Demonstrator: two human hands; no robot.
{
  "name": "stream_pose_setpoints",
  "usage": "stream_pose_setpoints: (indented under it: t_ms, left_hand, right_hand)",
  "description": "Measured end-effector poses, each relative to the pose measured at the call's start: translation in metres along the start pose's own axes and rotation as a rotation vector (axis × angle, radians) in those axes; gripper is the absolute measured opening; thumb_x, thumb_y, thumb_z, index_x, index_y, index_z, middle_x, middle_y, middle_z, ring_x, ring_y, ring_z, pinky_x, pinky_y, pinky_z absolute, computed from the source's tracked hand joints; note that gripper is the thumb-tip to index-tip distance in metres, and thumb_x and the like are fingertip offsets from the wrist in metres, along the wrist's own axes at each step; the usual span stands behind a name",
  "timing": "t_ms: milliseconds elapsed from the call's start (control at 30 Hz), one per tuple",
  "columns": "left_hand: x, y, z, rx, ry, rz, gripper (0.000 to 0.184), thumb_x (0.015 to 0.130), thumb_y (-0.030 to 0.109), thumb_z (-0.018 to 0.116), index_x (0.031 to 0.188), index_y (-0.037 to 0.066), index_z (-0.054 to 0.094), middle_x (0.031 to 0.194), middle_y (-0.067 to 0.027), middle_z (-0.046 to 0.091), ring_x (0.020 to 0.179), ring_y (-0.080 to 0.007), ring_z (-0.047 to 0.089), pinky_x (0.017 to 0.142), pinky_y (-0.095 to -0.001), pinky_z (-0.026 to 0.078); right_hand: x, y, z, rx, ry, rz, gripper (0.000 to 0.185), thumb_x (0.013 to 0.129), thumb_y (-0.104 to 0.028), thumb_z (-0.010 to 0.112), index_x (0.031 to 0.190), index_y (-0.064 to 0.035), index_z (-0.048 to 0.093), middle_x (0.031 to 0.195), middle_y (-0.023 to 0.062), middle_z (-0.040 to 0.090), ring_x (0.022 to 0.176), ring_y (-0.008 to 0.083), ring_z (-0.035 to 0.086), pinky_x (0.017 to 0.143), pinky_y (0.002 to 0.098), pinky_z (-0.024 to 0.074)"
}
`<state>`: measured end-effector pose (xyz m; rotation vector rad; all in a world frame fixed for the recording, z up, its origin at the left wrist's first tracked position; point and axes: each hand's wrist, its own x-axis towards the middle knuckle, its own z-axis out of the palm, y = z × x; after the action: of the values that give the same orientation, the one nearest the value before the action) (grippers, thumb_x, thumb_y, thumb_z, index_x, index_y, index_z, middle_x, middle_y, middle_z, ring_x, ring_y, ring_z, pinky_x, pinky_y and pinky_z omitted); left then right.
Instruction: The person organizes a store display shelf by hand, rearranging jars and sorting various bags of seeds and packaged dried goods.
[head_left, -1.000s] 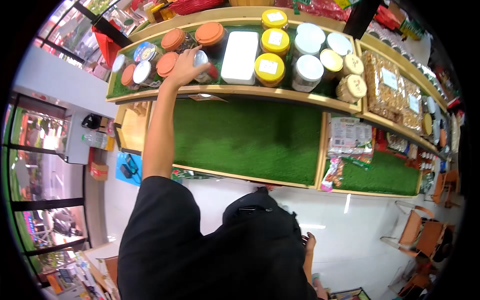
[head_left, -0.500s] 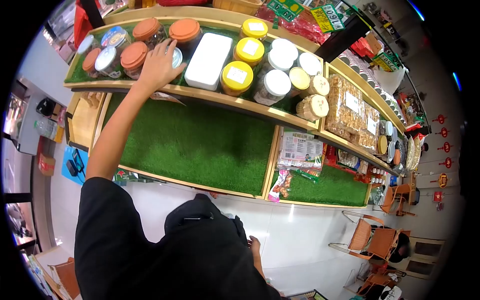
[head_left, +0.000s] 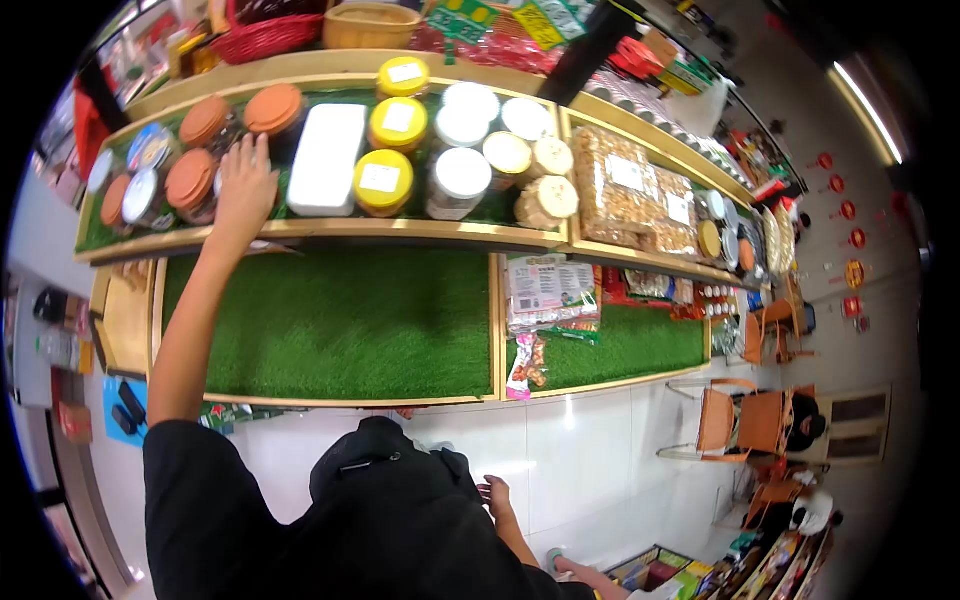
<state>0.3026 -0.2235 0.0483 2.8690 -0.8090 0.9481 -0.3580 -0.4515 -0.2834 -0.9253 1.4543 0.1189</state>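
My left hand [head_left: 246,190] reaches over the upper shelf, its fingers curled over a small jar with a pale lid [head_left: 218,184]. The hand covers most of that jar. Beside it stands an orange-lidded jar [head_left: 191,180], with another orange-lidded jar [head_left: 273,109] behind. To the hand's right lies a white rectangular box [head_left: 327,160]. Low by my right side hangs my right hand [head_left: 494,492], its fingers loosely apart and holding nothing.
Yellow-lidded jars [head_left: 383,180] and white-lidded jars [head_left: 461,175] line the shelf, followed by large bags of brown snacks [head_left: 612,185]. Green matting [head_left: 330,330] covers the lower shelf, where packets [head_left: 548,290] lie. Chairs [head_left: 728,420] stand at right.
The view has swung, so the shelf appears further left and lower. My left hand's spread fingers have drawn closer together, and the pale lid now shows at its left instead of its right.
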Motion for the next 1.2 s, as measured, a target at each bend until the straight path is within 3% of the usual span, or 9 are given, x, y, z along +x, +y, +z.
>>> stream_pose_setpoints:
  t_ms: [300, 467, 533, 567, 700, 833, 867, 1100, 1200]
  left_hand:
    - [0.004, 0.013, -0.027, 0.009, -0.025, 0.058, 0.068, 0.078, 0.012, 0.06, 0.139, -0.002, 0.032, 0.138, -0.0224, 0.039, 0.126, -0.0371, 0.039, 0.105, -0.0446, 0.031]
    - [0.008, -0.007, -0.017, -0.173, 0.03, 0.103, 0.062, 0.077, 0.011, 0.061, 0.135, -0.001, 0.04, 0.134, -0.0217, 0.045, 0.123, -0.0364, 0.042, 0.105, -0.0417, 0.033]
    - [0.003, -0.01, -0.018, -0.29, 0.094, 0.084, 0.058, 0.078, 0.013, 0.062, 0.133, 0.004, 0.045, 0.132, -0.0202, 0.046, 0.123, -0.0355, 0.043, 0.104, -0.0411, 0.033]
    - [0.001, -0.006, -0.022, -0.293, 0.104, 0.078, 0.056, 0.079, 0.014, 0.062, 0.132, 0.004, 0.046, 0.133, -0.0192, 0.047, 0.123, -0.036, 0.043, 0.104, -0.0417, 0.034]
    - [0.006, 0.005, -0.036, -0.248, 0.245, 0.151, 0.051, 0.078, 0.014, 0.063, 0.124, -0.003, 0.051, 0.125, -0.0227, 0.052, 0.116, -0.0373, 0.049, 0.101, -0.0422, 0.036]
    - [0.019, 0.098, -0.092, -0.464, 0.422, -0.074, 0.037, 0.077, 0.008, 0.059, 0.11, -0.009, 0.056, 0.108, -0.0243, 0.058, 0.094, -0.0361, 0.057, 0.088, -0.0429, 0.044]
    - [0.024, 0.135, -0.105, -0.358, 0.525, 0.061, 0.033, 0.077, 0.004, 0.059, 0.108, -0.009, 0.056, 0.103, -0.0229, 0.059, 0.092, -0.0332, 0.058, 0.083, -0.041, 0.046]
    - [0.056, 0.41, -0.159, -0.923, -0.093, 0.452, 0.042, 0.084, 0.007, 0.053, 0.124, -0.004, 0.046, 0.12, -0.0216, 0.048, 0.111, -0.0324, 0.047, 0.1, -0.0416, 0.034]
    - [0.08, 0.502, -0.137, -0.544, -0.206, 0.837, 0.064, 0.085, 0.031, 0.061, 0.136, -0.001, 0.037, 0.142, -0.0233, 0.034, 0.132, -0.0379, 0.031, 0.107, -0.0465, 0.026]
  right_hand:
    - [0.005, 0.027, 0.011, 0.134, 0.063, -0.016, 0.025, 0.087, -0.018, 0.052, 0.104, -0.002, 0.06, 0.072, 0.0096, 0.061, 0.058, 0.0143, 0.057, 0.048, 0.0264, 0.0457]
    - [0.057, 0.08, -0.008, -0.138, 0.498, -0.378, 0.023, 0.082, -0.016, 0.051, 0.083, -0.0004, 0.068, 0.068, 0.0099, 0.064, 0.062, 0.0196, 0.06, 0.06, 0.0323, 0.0483]
    - [0.054, 0.093, -0.014, -0.223, 0.45, -0.45, 0.023, 0.084, -0.018, 0.05, 0.089, -0.0014, 0.065, 0.065, 0.0096, 0.063, 0.058, 0.02, 0.06, 0.055, 0.0339, 0.0486]
    - [0.018, 0.066, -0.012, 0.178, 0.355, -0.169, 0.023, 0.086, -0.019, 0.05, 0.097, -0.0017, 0.061, 0.065, 0.0105, 0.062, 0.052, 0.0191, 0.058, 0.047, 0.0321, 0.0469]
    - [-0.012, 0.075, -0.013, 0.486, 0.276, 0.031, 0.023, 0.086, -0.018, 0.054, 0.104, -0.0036, 0.057, 0.066, 0.011, 0.061, 0.049, 0.0182, 0.055, 0.043, 0.0298, 0.0461]
    - [-0.003, 0.128, -0.004, 0.556, 0.434, 0.076, 0.02, 0.083, -0.017, 0.055, 0.096, -0.0026, 0.062, 0.066, 0.0109, 0.061, 0.051, 0.0171, 0.057, 0.047, 0.0305, 0.0485]
    - [-0.01, 0.128, -0.005, 0.549, 0.519, 0.061, 0.021, 0.082, -0.015, 0.055, 0.093, 0.0012, 0.064, 0.069, 0.0123, 0.063, 0.054, 0.0184, 0.06, 0.05, 0.0306, 0.0495]
    - [0.01, 0.119, -0.071, 0.846, 0.436, 0.072, 0.029, 0.083, -0.021, 0.054, 0.105, -0.0025, 0.06, 0.073, 0.0114, 0.061, 0.052, 0.0193, 0.054, 0.051, 0.0317, 0.0485]
    - [0.006, 0.103, -0.108, 0.915, 0.426, 0.067, 0.031, 0.083, -0.025, 0.055, 0.107, -0.0055, 0.058, 0.074, 0.0105, 0.061, 0.053, 0.0191, 0.054, 0.05, 0.032, 0.0472]
